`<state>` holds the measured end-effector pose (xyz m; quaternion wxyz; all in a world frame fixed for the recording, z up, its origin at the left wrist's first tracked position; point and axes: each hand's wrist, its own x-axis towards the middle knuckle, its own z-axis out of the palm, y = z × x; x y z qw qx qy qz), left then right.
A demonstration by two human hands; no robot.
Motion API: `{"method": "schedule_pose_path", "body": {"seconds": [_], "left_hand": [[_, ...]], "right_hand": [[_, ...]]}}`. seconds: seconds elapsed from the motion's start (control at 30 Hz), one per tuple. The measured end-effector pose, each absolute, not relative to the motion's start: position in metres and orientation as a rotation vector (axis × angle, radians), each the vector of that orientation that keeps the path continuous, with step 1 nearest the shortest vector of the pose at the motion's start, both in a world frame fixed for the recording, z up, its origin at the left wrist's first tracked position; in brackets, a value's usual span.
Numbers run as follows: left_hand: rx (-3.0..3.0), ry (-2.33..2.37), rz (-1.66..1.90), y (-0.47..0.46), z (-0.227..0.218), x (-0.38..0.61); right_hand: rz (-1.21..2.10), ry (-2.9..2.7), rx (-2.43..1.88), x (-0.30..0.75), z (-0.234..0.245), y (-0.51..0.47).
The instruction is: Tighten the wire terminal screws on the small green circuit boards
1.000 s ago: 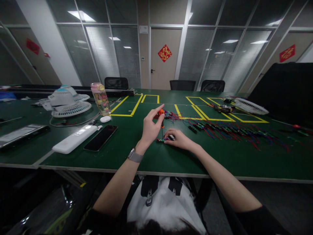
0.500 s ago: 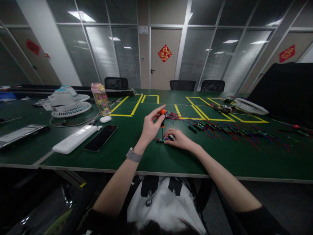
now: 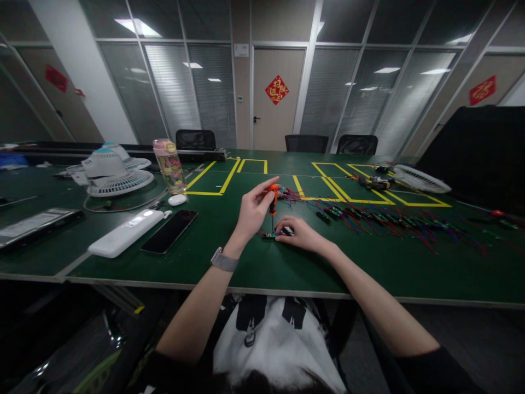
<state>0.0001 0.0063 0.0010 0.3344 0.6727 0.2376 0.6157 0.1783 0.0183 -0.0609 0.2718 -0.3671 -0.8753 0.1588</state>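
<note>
My left hand is closed around the orange and black handle of a screwdriver, which stands almost upright. Its thin shaft runs down to a small green circuit board lying on the table; whether the tip sits in a screw is too small to tell. The fingers of my right hand pinch the board's right end and cover part of it. Thin wires show at the board's left end. Beyond my hands lies a tangle of red and blue wires.
A long row of wired circuit boards stretches to the right. On the left are a black phone, a white oblong device, a white earbud case, a drink bottle and a white fan. Yellow tape marks the green table.
The screwdriver's handle has turned slightly in my left hand. Both hands and the board are in nearly the same place.
</note>
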Motion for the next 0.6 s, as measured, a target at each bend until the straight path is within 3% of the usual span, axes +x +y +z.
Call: {"method": "schedule_pose_path", "body": {"seconds": [0.17, 0.43, 0.6], "left_hand": [[1.904, 0.804, 1.767, 0.0052, 0.0000, -0.0001], [1.702, 0.590, 1.589, 0.0072, 0.0004, 0.0003], [1.760, 0.730, 1.690, 0.0077, -0.0004, -0.0001]], "right_hand": [[0.435, -2.348, -0.993, 0.1784, -0.0604, 0.0172], [0.429, -2.356, -0.991, 0.1783, -0.0602, 0.0178], [0.432, -2.361, -1.002, 0.1782, -0.0595, 0.0174]]}}
